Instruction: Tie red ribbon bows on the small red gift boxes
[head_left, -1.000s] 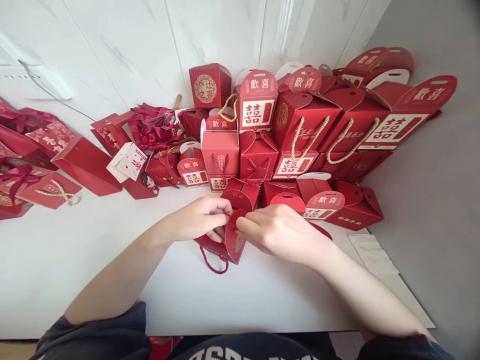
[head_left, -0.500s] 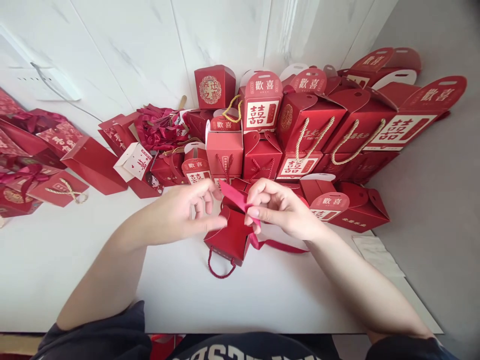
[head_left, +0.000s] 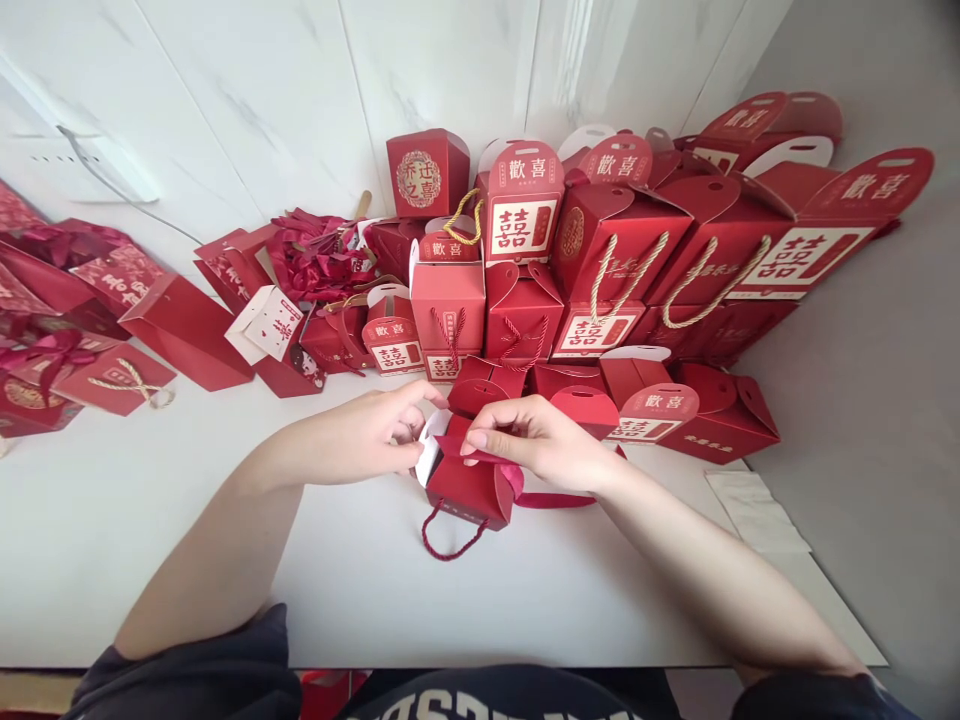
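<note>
A small red gift box sits on the table in front of me, its dark red rope handle drooping toward me. On its left side a flap stands up, showing its white inner face. My left hand grips this flap between curled fingers and thumb. Over the box's top, my right hand pinches a crimson ribbon. The ribbon's end lies across the box opening, and another stretch trails on the table to the right. My right fingers partly hide the top of the box.
Stacked red gift boxes line the wall behind and to the right. Left of them lies a heap of crimson ribbons. More red boxes and bags stand at the left. White tissues lie by the right edge.
My left hand has come down and closed on the box's flap, which now stands open with its white side showing. My right hand has lowered the ribbon end leftward onto the box.
</note>
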